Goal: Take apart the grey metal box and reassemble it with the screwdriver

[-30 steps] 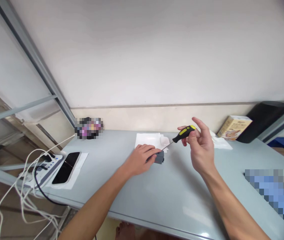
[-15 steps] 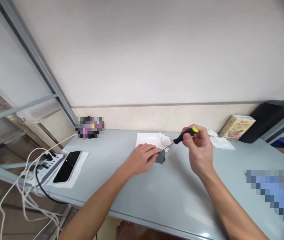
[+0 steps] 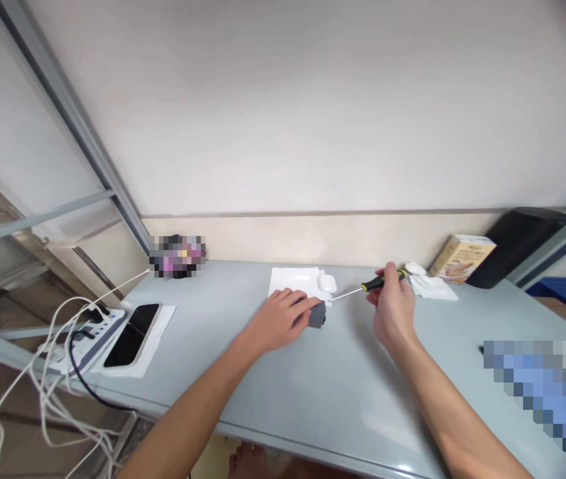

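My left hand (image 3: 283,318) grips a small dark grey boxy block (image 3: 317,315) on the table, covering its left part; I cannot make out what kind of device it is. In my right hand (image 3: 393,303) is a screwdriver (image 3: 374,283) with a black and yellow handle, held in closed fingers. Its thin metal shaft points left, and the tip lies just to the right of the block's upper edge, seemingly apart from it. Behind the block lie a white sheet of paper (image 3: 287,278) and a small white rounded case (image 3: 327,284).
A phone (image 3: 132,335) rests on paper at the left, beside a power strip (image 3: 94,336) with tangled white cables (image 3: 46,392). Crumpled tissue (image 3: 432,287), a yellow box (image 3: 463,258) and a black cylinder (image 3: 517,246) stand at the back right of the grey table (image 3: 322,392).
The screwdriver's tip has come away from the block to the right, and its shaft lies flatter. My right fingers have closed round the handle. My left hand stays on the block.
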`<state>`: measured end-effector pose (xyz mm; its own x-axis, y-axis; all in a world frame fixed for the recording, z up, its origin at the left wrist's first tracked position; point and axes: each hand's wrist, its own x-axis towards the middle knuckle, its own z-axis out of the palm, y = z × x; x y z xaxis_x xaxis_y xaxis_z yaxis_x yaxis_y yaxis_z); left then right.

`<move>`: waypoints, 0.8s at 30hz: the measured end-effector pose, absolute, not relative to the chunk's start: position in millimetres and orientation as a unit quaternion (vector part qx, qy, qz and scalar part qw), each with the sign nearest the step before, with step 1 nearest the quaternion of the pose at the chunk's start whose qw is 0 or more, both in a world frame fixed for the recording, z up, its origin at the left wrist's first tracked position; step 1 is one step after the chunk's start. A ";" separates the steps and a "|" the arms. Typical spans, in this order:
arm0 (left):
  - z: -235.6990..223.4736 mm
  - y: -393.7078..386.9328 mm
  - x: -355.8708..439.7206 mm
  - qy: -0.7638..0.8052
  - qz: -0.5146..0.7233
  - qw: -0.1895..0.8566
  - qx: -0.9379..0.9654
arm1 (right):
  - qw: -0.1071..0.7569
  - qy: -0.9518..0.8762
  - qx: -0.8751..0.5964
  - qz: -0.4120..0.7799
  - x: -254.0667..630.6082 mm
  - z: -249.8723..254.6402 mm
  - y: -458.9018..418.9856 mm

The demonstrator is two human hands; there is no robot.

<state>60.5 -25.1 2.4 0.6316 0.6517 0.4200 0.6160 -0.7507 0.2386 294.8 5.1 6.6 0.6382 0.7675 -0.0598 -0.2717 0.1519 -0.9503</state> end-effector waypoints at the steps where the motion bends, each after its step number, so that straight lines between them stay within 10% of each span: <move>1: 2.2 -24.9 60.2 0.350 0.246 0.035 0.903 | 0.719 -0.208 -0.536 0.389 294.6 4.5 5.6; 24: -7.7 -18.9 61.5 0.351 0.243 -0.017 0.904 | 0.669 -0.076 -0.460 0.579 279.0 -5.1 2.8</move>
